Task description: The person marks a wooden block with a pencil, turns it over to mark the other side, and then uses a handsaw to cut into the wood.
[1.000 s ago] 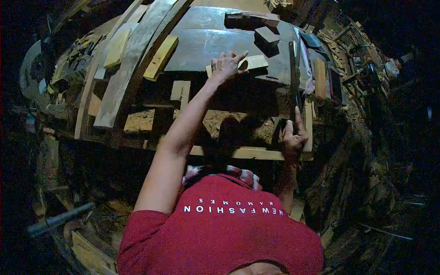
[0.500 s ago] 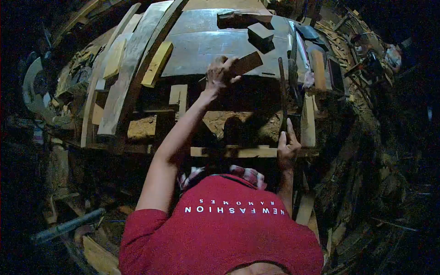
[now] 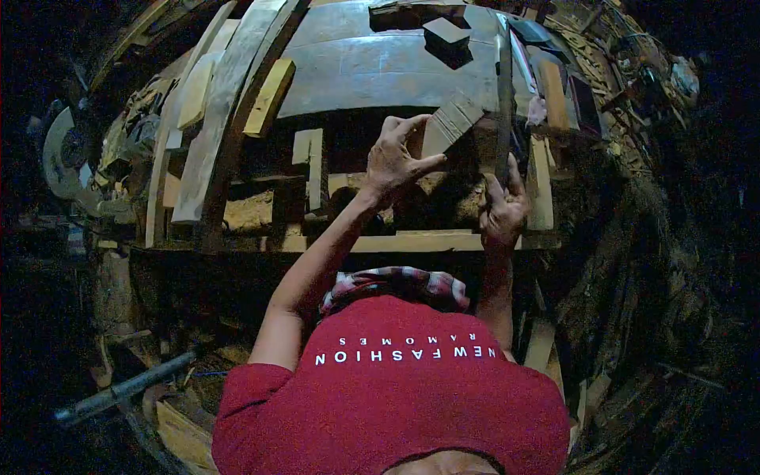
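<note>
Block [image 3: 453, 125] has turned lined-face up — left hand [image 3: 394, 162] pinches it toward 2 o'clock, right hand [image 3: 505, 210] grips dark bar [image 3: 504, 87] toward 12 — likely repositioning, wants steady fingers.

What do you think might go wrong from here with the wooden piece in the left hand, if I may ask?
The wooden piece is pinched near one end in the left hand, so it could slip or twist loose. The long dark tool in the right hand appears close to its free end and might knock it. Dim light could make the lines across the wood easy to misread.
</note>
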`<state>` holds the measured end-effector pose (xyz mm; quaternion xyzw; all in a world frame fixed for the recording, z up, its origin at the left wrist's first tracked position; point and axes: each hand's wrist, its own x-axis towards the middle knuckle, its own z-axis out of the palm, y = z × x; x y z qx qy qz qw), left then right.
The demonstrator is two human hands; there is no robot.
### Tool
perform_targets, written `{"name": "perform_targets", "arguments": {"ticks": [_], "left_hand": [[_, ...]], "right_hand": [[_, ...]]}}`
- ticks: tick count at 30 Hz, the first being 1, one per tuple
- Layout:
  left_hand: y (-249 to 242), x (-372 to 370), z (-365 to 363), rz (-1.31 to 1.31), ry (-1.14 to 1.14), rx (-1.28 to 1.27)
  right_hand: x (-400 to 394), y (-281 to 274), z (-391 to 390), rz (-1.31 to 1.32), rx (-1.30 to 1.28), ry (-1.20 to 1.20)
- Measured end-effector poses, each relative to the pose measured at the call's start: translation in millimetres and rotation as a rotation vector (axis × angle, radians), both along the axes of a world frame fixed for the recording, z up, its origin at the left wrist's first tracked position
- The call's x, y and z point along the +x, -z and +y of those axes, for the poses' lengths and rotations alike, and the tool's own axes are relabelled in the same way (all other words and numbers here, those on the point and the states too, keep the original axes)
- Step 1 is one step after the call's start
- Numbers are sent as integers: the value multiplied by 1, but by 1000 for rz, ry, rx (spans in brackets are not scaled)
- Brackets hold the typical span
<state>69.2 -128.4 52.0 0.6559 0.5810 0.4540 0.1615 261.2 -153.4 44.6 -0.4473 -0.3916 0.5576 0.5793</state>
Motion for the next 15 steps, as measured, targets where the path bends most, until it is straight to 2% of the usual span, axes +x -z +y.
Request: {"name": "perform_targets", "arguments": {"ticks": [3, 5, 6, 7, 9, 10, 13, 15], "left_hand": [[0, 9, -9, -5, 38, 13], [1, 12, -13, -17, 57, 32], [5, 13, -12, -20, 64, 28], [11, 12, -10, -10, 103, 27], [15, 14, -9, 0, 146, 22], [15, 16, -10, -18, 168, 26], [16, 21, -15, -54, 190, 32], [17, 23, -16, -76, 192, 33]], "right_hand": [[-1, 13, 25, 54, 56, 22], [1, 12, 31, 212, 44, -86], [5, 5, 32, -52, -43, -102], [4, 9, 38, -51, -46, -96], [-1, 26, 51, 306, 184, -150], [-1, 33, 55, 306, 179, -146], [-4, 29, 53, 211, 251, -131], [-6, 10, 41, -173, 104, -1]]}}
